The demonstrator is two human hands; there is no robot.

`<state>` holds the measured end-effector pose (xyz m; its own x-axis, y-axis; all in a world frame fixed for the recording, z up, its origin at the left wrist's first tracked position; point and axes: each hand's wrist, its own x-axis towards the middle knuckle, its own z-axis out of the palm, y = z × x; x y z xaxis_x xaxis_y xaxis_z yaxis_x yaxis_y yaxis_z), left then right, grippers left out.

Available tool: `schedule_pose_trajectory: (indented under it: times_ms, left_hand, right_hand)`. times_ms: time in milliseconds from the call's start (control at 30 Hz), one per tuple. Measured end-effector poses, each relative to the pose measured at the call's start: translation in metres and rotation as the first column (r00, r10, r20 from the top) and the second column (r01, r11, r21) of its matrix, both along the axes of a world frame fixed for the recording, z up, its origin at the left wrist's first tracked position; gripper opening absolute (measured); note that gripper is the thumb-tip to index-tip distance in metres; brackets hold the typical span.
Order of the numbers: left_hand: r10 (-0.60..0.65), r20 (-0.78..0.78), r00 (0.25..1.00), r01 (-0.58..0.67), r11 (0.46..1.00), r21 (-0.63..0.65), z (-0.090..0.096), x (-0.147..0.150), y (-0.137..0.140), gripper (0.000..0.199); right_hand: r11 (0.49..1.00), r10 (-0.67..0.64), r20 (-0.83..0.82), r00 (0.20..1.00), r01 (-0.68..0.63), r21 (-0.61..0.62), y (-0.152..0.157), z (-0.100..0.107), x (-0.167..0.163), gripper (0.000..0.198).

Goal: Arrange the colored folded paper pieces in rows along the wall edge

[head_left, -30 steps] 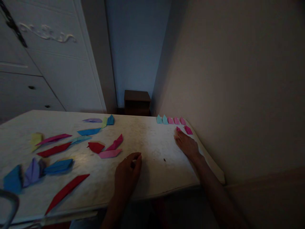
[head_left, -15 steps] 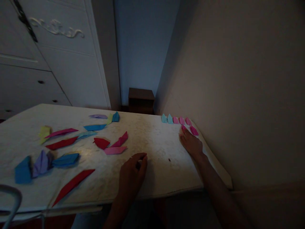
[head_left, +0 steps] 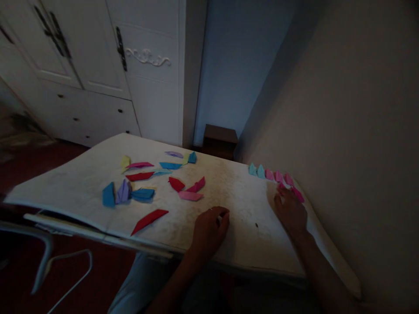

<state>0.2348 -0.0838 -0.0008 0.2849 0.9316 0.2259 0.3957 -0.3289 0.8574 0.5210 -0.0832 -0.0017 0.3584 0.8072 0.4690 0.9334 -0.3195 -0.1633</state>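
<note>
My right hand (head_left: 291,212) is at the right end of the table, its fingertips pinched on a magenta folded-paper piece (head_left: 280,186) that they partly hide. Another magenta piece (head_left: 297,194) lies just right of those fingers. Behind them stands a row of small folded papers: light-blue ones (head_left: 260,171) on the left, pink ones (head_left: 278,176) on the right. My left hand (head_left: 209,230) rests near the front edge with fingers curled and thumb meeting fingertip; nothing shows in it. Nearest to it are a pink folded strip (head_left: 190,196) and a magenta one (head_left: 197,185).
On the left of the white table (head_left: 75,174) lie more folded papers, among them a red one (head_left: 149,220), a blue one (head_left: 142,194) and a lilac one (head_left: 123,191). A wall (head_left: 353,152) borders the right side. A white metal frame (head_left: 44,257) stands at lower left.
The view has turned left, so everything sits further right in the picture and more of the wardrobe and floor shows. Both hands stay at about the same places on the table.
</note>
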Motion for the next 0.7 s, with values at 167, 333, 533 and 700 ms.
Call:
schedule_pose_trajectory:
  times_ms: [167, 333, 533, 700]
  left_hand:
    - [-0.024, 0.097, 0.995, 0.02, 0.999, 0.048, 0.002, -0.007, -0.006, 0.022]
    - [0.01, 0.029, 1.0, -0.016, 0.98, 0.201, -0.003, -0.037, -0.018, 0.021]
    - [0.341, -0.067, 0.938, -0.266, 0.829, 0.492, 0.004, -0.117, -0.02, 0.02]
    - [0.399, -0.298, 0.867, -0.19, 0.818, 0.544, 0.003, -0.182, -0.02, 0.022]
  right_hand:
    - [0.984, 0.17, -0.034, 0.985, -0.172, -0.049, 0.004, 0.002, -0.023, 0.044]
    - [0.891, 0.41, -0.132, 0.903, -0.427, -0.156, 0.006, 0.003, -0.064, 0.059]
    - [0.764, 0.578, -0.249, 0.777, -0.622, -0.17, 0.014, 0.004, -0.122, 0.065]
    - [0.66, 0.703, -0.242, 0.669, -0.74, -0.131, 0.026, 0.001, -0.166, 0.069]
